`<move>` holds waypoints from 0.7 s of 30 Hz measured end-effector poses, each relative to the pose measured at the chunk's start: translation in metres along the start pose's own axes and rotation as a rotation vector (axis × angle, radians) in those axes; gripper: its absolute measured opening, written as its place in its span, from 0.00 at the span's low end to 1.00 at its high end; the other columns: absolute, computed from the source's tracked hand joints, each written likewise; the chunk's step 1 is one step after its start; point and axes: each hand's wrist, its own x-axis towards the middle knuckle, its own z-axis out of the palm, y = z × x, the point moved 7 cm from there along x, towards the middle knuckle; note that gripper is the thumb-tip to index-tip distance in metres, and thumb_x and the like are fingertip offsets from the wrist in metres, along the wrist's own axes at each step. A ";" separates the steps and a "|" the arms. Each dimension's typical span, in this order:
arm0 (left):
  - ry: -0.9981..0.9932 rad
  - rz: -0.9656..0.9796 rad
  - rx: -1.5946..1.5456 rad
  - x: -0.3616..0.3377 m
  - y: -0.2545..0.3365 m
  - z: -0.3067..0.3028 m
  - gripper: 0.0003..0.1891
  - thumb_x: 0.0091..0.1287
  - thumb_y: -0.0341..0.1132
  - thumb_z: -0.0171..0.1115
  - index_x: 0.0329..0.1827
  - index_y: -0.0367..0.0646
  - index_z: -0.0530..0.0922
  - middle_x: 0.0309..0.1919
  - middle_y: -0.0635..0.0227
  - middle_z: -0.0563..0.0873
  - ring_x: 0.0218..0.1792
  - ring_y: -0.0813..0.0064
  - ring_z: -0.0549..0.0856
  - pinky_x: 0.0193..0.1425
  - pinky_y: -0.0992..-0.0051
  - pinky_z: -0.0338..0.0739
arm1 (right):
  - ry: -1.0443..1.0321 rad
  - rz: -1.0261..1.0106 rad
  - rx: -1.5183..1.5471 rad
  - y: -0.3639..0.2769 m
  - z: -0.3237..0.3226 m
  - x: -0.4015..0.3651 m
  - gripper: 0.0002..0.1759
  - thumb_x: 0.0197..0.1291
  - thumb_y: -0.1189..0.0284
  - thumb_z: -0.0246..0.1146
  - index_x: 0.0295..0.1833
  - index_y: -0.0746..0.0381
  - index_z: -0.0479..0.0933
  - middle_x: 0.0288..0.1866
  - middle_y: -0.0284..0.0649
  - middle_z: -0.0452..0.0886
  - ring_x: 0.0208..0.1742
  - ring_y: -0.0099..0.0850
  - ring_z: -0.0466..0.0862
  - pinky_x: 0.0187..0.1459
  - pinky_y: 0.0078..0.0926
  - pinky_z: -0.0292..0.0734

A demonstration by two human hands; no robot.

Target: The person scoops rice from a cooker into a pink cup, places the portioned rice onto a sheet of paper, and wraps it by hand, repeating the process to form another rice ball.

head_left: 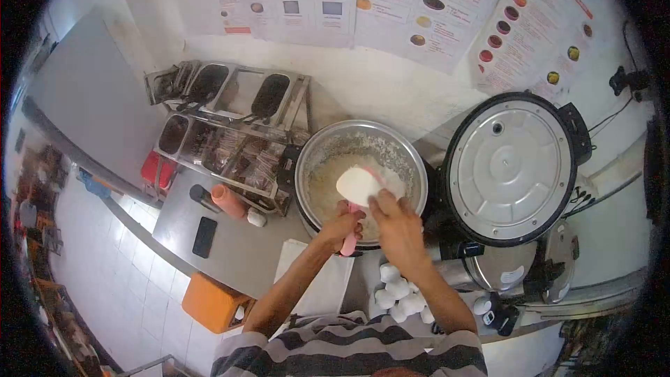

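In the head view, my left hand [340, 227] is closed around the pink handle of a rice paddle [350, 243] at the front rim of the pot. A smooth white rice paddle [357, 186] with a rounded blade overlaps the pink one and hides most of its blade. At its right edge my right hand [399, 230] is closed on it; the fingers are slightly blurred and its handle is hidden. Both paddles are over a large round cooker pot [312, 160] holding white rice [328, 171], with grains stuck to the back wall.
The cooker's lid [506, 164] stands raised at right. A metal rack of containers [230, 146] is at left, near an orange-pink bottle [228, 200] and a phone [204, 237]. Several white rounded items [400, 293] sit beside my right forearm. A white board [314, 276] lies in front.
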 end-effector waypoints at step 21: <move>-0.190 -0.148 -0.186 -0.024 -0.008 0.013 0.18 0.69 0.29 0.56 0.60 0.47 0.63 0.41 0.67 0.78 0.19 0.83 0.71 0.18 0.81 0.68 | -0.342 0.127 0.757 0.133 0.117 0.060 0.20 0.46 0.76 0.66 0.49 0.62 0.84 0.43 0.52 0.84 0.41 0.49 0.85 0.48 0.39 0.79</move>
